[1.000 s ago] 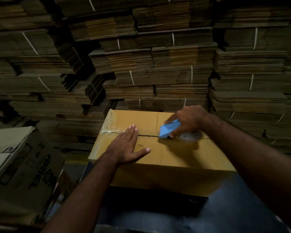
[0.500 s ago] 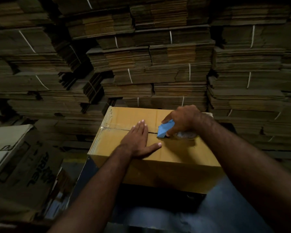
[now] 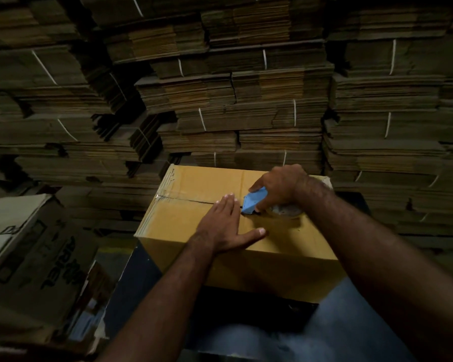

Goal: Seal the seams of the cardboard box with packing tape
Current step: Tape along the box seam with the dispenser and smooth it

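The right hand [image 3: 277, 188] is closed in a grip around one blue tape dispenser [image 3: 254, 202], its nose pressed down on the centre seam of the cardboard box [image 3: 183, 223]. The left hand [image 3: 226, 227] lies open and flat on the lid, fingers together, thumb spread, fingertips nearly touching the dispenser. The single yellow-brown box sits on a dark bench [image 3: 351, 333]; glossy tape already covers the seam's left stretch. Bundled flat cartons [image 3: 246, 100] are stacked behind, and one printed carton [image 3: 37, 257] stands to the left.
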The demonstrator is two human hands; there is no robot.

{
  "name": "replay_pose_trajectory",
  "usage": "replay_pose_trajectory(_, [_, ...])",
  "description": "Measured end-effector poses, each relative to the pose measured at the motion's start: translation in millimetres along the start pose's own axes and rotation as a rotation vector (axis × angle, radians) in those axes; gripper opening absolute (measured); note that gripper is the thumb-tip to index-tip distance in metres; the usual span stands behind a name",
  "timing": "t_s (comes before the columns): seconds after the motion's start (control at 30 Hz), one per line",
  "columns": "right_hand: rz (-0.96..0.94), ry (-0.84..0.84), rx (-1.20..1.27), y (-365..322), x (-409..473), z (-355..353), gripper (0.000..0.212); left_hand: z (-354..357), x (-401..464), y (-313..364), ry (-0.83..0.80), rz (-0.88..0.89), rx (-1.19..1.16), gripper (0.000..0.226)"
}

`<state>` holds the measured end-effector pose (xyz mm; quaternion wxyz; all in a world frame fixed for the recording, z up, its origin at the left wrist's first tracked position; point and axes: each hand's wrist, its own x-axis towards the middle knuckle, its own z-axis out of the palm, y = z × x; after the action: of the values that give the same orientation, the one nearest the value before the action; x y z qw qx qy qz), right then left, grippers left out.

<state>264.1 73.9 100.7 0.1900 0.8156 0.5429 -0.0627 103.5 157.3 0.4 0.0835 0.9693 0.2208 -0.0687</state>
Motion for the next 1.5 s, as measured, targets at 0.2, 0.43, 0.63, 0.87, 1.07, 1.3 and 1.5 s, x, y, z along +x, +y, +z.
replay_pose_trajectory(0.2, [-0.027,0.028,0.046,24,-20,6,0.074,6,-1,0,-0.006,-0.031,0.035,0.125])
replay_pose_trajectory(0.43, [0.008,-0.022,-0.025,38,-38,13,0.077,7,-4,0,0.023,-0.014,0.046,0.123])
replay_pose_trajectory(0.63, [0.009,-0.062,-0.001,37,-32,8,0.074,-8,4,12,0.056,0.084,0.063,0.117])
replay_pose_trajectory(0.87, [0.015,-0.077,0.014,38,-27,9,0.074,3,22,33,-0.026,0.069,0.013,0.124])
replay_pose_trajectory(1.07, [0.009,-0.080,0.025,39,-24,10,0.073,8,2,32,-0.029,0.140,0.057,0.119])
replay_pose_trajectory(1.3, [-0.020,-0.053,0.060,21,-16,3,0.072,0,-2,2,-0.040,0.071,0.037,0.122])
replay_pose_trajectory(1.5, [-0.021,-0.047,0.049,17,-10,1,0.071,-2,9,14,-0.011,0.026,0.012,0.127])
